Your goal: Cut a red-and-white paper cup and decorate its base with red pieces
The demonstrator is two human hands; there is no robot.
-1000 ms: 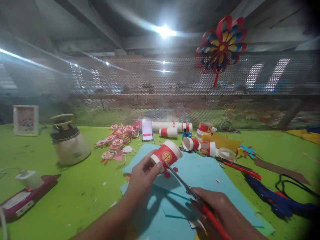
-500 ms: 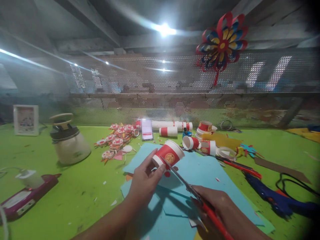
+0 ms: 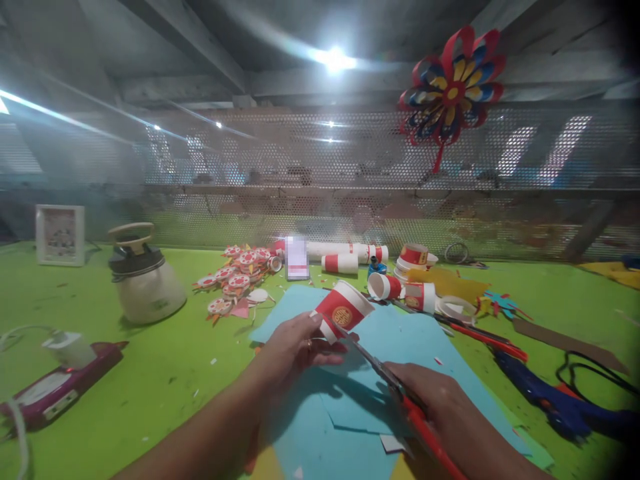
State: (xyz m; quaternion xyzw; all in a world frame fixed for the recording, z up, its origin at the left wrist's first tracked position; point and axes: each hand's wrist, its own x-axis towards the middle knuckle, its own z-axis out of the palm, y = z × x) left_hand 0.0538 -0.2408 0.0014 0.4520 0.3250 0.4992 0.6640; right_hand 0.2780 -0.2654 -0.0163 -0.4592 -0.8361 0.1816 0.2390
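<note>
A red and white paper cup [image 3: 345,311] with a gold round emblem is tilted above light blue paper sheets [image 3: 395,340]. My left hand [image 3: 300,343] grips it near its base from the left, thumb at its lower edge and other fingers beneath. My right hand [image 3: 425,393] is closed around red-handled scissors [image 3: 385,373], whose blades point up and left to the cup's lower side. Whether the blades are cutting into the wall I cannot tell.
Behind lie more paper cups [image 3: 385,287], flower-shaped paper pieces [image 3: 243,277] and a phone [image 3: 297,259]. A blue glue gun [image 3: 540,393] is at right. A spray bottle [image 3: 145,283] and purple power strip [image 3: 65,387] are at left. A paper flower [image 3: 453,93] hangs overhead.
My left hand has shifted its hold: the thumb moved off the cup's front toward its base, and fingers now show under it. The scissors stay by the cup. The view turned slightly left.
</note>
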